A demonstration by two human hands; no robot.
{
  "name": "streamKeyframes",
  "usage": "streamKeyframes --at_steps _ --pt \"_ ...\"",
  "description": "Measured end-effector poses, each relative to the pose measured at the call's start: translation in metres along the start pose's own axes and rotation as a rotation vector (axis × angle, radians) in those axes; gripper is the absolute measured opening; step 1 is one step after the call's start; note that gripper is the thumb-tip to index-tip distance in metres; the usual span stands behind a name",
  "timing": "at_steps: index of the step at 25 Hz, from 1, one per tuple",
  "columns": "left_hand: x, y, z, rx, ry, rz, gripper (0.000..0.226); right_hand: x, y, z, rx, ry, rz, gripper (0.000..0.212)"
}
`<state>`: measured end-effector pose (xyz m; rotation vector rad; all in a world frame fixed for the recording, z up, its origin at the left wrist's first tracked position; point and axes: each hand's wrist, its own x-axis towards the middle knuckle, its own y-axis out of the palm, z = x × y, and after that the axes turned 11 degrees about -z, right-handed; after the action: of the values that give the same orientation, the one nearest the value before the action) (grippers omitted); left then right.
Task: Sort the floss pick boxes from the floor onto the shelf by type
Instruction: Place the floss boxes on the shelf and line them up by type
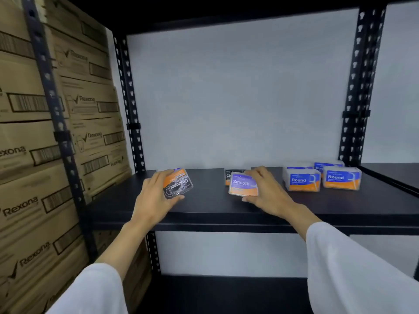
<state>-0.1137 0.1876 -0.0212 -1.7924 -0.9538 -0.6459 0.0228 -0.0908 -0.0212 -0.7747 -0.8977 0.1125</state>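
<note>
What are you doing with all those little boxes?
A person is sorting floss pick boxes on a black shelf. The left hand holds a Charcoal box, turned sideways. The right hand holds a purple Smooth box, just in front of another Charcoal box. Three blue Round boxes already sit grouped at the right.

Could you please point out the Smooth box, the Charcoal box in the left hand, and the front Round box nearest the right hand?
Smooth box (242,184): head view, on its purple label.
Charcoal box (179,185): head view, on its black and orange label.
Round box (302,181): head view, on its blue front label.
</note>
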Motion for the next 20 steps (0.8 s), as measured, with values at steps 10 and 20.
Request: streamKeyframes --at_steps 10,20 --pt "0.012 -0.045 0.087 0.195 -0.081 -0.065 0.071 0.068 0.118 0.068 0.187 -0.061 0.118 0.063" --pt "0.012 -0.056 0.115 0.109 -0.073 -0.033 0.074 0.097 0.17 0.088 0.267 -0.072 0.065 0.057"
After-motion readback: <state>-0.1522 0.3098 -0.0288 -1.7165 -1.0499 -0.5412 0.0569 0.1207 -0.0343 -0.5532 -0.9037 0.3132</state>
